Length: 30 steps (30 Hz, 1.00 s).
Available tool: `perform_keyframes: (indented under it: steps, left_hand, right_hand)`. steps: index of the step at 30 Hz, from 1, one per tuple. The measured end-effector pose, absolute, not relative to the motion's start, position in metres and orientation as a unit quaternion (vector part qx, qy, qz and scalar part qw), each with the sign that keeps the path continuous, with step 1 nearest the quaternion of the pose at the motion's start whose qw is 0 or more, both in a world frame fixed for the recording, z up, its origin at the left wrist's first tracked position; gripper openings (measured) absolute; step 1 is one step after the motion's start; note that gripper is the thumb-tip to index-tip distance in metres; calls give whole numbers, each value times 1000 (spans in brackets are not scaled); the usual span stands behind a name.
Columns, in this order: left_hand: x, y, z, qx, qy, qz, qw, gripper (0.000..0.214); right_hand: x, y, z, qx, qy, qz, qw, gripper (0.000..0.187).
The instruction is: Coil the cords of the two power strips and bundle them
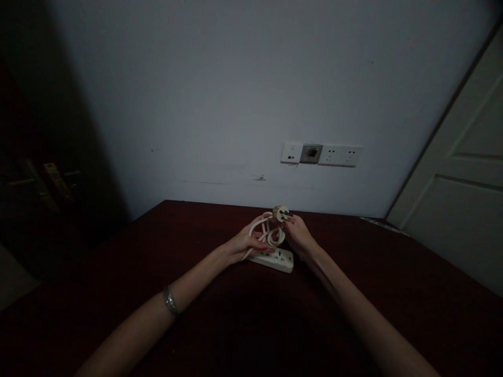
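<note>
A white power strip [281, 259] lies on the dark red table, just below both hands. Its white cord [255, 226] is looped and bunched above it. My left hand [249, 242] is closed around the loops of the cord, its fingers partly behind them. At the cord's end is a white plug [280, 212] with dark metal prongs, turned toward the right. My right hand [297, 231] is at the plug's right side, its fingers bent in close to the prongs and the cord; some of these fingers are hidden.
The dark red table [188, 230] meets a pale wall [196, 104] at its far edge. Wall sockets and switch plates [330, 155] sit above the table, right of centre. A white panelled door [467, 173] stands at right, a dark door with a brass lock plate [57, 180] at left.
</note>
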<state>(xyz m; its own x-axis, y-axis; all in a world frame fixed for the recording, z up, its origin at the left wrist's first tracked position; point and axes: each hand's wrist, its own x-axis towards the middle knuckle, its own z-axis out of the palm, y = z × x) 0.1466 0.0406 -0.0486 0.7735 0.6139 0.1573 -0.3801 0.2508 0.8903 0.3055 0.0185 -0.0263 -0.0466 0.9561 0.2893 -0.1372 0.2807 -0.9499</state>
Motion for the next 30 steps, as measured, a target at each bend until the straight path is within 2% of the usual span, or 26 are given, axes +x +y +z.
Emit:
perform_keyframes:
  steps: [6, 12, 16, 21, 26, 30]
  left_hand:
    - [146, 37, -42, 487, 132, 360, 785, 60]
    - [145, 40, -44, 463, 136, 387, 786, 46]
    - [144, 44, -41, 443, 165, 395, 788, 48]
    - [146, 41, -36, 469, 190, 394, 767, 53]
    - [147, 38, -36, 489, 180, 406, 751, 47]
    - [147, 34, -33, 519, 169, 408, 732, 40]
  right_hand:
    - [301, 20, -29, -344, -517, 484, 616, 37]
    - [320, 21, -29, -331, -626, 432, 558, 30]
    - [340, 19, -18, -302, -649, 403, 571, 33]
    - [353, 18, -8, -359, -661, 334, 567, 29]
    - [347, 8, 0, -413, -703, 268, 514, 25]
    - [342, 6, 1, -423, -686, 274, 525, 28]
